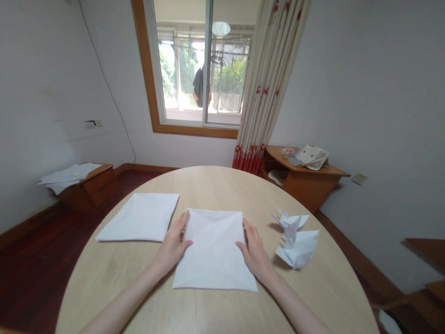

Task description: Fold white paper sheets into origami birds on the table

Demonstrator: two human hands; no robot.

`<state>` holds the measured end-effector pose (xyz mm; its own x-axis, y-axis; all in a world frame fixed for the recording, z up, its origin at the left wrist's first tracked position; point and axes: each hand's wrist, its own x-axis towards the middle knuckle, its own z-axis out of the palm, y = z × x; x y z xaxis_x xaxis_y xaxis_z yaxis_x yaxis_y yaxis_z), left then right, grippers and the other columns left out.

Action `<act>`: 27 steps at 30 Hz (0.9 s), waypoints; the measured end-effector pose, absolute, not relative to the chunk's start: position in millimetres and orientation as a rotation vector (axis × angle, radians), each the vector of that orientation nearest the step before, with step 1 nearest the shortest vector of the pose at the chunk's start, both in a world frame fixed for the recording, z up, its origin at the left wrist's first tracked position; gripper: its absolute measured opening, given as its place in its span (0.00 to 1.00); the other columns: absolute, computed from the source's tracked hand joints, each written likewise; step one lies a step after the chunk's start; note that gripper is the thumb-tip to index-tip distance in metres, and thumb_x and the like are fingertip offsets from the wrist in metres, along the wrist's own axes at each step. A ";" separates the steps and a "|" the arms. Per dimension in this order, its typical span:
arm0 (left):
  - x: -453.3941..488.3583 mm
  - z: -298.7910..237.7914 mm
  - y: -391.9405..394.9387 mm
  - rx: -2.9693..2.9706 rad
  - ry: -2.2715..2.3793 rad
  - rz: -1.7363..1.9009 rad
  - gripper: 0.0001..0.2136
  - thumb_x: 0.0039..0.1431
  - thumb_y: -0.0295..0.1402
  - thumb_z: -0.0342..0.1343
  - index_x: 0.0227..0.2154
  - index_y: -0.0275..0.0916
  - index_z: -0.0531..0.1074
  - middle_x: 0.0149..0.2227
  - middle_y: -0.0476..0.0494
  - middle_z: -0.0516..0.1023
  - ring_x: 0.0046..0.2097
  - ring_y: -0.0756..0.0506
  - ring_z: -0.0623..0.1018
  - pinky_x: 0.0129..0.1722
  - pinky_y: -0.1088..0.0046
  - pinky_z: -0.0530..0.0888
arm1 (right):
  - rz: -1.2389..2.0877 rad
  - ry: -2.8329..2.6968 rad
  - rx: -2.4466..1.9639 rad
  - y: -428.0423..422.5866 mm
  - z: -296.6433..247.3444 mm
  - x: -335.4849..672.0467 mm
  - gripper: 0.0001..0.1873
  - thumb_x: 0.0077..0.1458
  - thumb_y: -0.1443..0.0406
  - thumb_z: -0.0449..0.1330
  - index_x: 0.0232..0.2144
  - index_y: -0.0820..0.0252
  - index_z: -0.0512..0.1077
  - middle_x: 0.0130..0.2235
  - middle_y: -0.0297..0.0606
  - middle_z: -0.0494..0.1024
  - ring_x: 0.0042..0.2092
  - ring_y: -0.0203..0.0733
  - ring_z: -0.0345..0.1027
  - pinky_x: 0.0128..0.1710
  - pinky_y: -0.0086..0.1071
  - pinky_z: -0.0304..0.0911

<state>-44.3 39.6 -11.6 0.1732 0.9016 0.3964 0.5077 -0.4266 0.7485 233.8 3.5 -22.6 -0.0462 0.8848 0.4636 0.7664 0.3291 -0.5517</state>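
Your left hand [176, 245] lies along the left edge of a white square paper sheet [216, 255], its fingers close together and pointing toward the far left corner, while the thumb is spread away from them and rests over the sheet's left margin. Your right hand [256, 255] mirrors it at the right edge: the fingers lie beside the far right corner, and the thumb stands apart from them with its tip over the sheet. You seem to frame the paper rather than pinch it, though whether any fingertips reach beneath its edges cannot be told. The sheet lies flat between your hands on the near-middle part of a round wood-grain table [215, 313], with faint creases running across it. To its left, just beyond your left hand, lies a flat white paper stack [141, 217]. On the right side of the table, well apart from the sheet, are two folded white paper figures, the farther paper figure [294, 221] just behind the nearer paper figure [299, 250]. Past the table's far edge you face a window [184, 83] with a red-patterned cream curtain [266, 93] at its right; a wooden cabinet [306, 185] stands at the far right.
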 end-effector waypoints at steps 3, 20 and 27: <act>-42.3 -8.9 37.2 1.987 1.319 1.197 0.46 0.47 0.22 0.56 0.66 0.50 0.40 0.64 0.38 0.59 0.58 0.40 0.69 0.53 0.61 0.70 | 0.204 -1.830 -1.425 1.7 -18.5 233.1 0.37 0.56 0.72 0.50 0.65 0.54 0.42 0.55 0.47 0.62 0.58 0.49 0.58 0.57 0.48 0.56; -45.2 21.0 23.4 1.971 1.351 1.296 0.20 0.55 0.33 0.50 0.51 0.41 0.66 0.46 0.45 0.76 0.43 0.46 0.78 0.44 0.71 0.73 | -0.070 -1.828 -1.364 -4.4 -8.6 225.2 0.36 0.61 0.69 0.44 0.66 0.59 0.31 0.40 0.44 0.67 0.42 0.49 0.66 0.45 0.47 0.66; -44.1 30.4 18.4 1.962 1.266 1.349 0.08 0.56 0.35 0.52 0.37 0.40 0.70 0.42 0.44 0.79 0.44 0.43 0.78 0.46 0.66 0.72 | -0.224 -1.878 -1.267 -10.6 -1.6 224.2 0.28 0.59 0.73 0.45 0.62 0.58 0.50 0.44 0.47 0.69 0.45 0.50 0.66 0.43 0.45 0.66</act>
